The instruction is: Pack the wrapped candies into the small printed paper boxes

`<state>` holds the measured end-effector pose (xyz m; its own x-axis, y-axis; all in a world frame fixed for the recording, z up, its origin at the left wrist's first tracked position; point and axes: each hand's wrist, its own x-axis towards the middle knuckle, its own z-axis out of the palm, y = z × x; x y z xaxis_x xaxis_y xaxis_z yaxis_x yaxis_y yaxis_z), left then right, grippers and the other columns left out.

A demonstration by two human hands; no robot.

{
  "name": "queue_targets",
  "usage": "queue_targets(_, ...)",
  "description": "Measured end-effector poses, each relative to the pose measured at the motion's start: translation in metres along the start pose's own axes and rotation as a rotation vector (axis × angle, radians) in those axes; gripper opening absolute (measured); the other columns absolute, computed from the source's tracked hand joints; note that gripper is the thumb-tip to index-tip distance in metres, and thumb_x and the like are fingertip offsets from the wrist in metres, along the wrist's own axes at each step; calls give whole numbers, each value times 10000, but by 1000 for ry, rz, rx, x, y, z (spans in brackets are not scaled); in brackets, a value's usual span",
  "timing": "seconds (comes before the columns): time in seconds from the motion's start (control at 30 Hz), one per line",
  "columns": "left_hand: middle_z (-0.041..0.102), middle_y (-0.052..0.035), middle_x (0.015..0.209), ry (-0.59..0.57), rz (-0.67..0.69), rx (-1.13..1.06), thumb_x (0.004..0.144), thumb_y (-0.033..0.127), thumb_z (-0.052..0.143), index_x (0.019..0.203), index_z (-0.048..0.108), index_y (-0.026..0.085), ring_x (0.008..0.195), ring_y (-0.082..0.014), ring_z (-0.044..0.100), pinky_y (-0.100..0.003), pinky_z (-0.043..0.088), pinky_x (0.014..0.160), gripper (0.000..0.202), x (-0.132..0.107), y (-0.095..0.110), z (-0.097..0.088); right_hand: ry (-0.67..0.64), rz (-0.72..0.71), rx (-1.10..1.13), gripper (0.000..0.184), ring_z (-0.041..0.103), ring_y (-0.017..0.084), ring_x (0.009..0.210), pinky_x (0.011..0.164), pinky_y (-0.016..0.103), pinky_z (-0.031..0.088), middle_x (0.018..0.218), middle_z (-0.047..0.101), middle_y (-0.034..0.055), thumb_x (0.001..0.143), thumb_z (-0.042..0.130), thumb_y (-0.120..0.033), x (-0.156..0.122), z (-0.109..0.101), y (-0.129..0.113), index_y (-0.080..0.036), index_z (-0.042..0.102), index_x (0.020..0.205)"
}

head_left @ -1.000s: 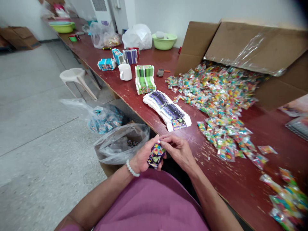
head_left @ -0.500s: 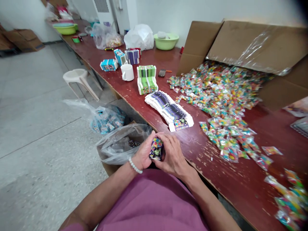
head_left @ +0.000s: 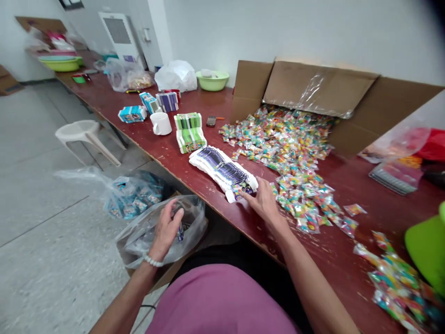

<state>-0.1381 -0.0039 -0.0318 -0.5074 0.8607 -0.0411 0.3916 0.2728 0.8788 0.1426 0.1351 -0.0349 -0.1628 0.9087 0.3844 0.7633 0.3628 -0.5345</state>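
Observation:
My left hand (head_left: 167, 229) hovers over a carton box lined with a clear plastic bag (head_left: 194, 208), its fingers apart. Just under it, inside the bag, a small dark purple candy box (head_left: 180, 233) shows in part, apart from the fingers as far as I can see. On the table edge lies a fanned row of flattened purple candy boxes (head_left: 222, 169). My right hand (head_left: 264, 202) touches the nearest one with its thumb and fingers spread over the end; no firm grip shows.
Wrapped candies (head_left: 288, 144) spill from a tipped cardboard box (head_left: 313, 88). Green flat boxes (head_left: 189, 132), a white mug (head_left: 161, 124) and a phone (head_left: 211, 121) stand farther along the table. A bag of blue packs (head_left: 132, 197) and a white stool (head_left: 81, 130) are on the floor.
My hands, earlier together around a small purple candy box, have parted. The left moved left over the lined box and let go; the right reached forward to the flattened boxes. The view turned right.

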Motion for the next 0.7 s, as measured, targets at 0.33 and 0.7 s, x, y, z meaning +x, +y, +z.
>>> queue_targets(0.33,691,-100,1133,-200,518,547,945,416,512,1303,608,262,1075,-309,539,-441,370,902,402,4,73,89,27,245,-184,736,534,343,1018,846,418,420,1038,600,181,654,749,-701,9,23,17,-119,588,1075)
queue_targets(0.7,732,-37,892,-162,319,310,787,294,708,1136,665,249,984,-286,598,-384,394,849,355,23,75,113,92,270,-48,742,550,343,1028,867,435,439,1062,608,176,663,760,-641,2,22,15,-108,569,1143)
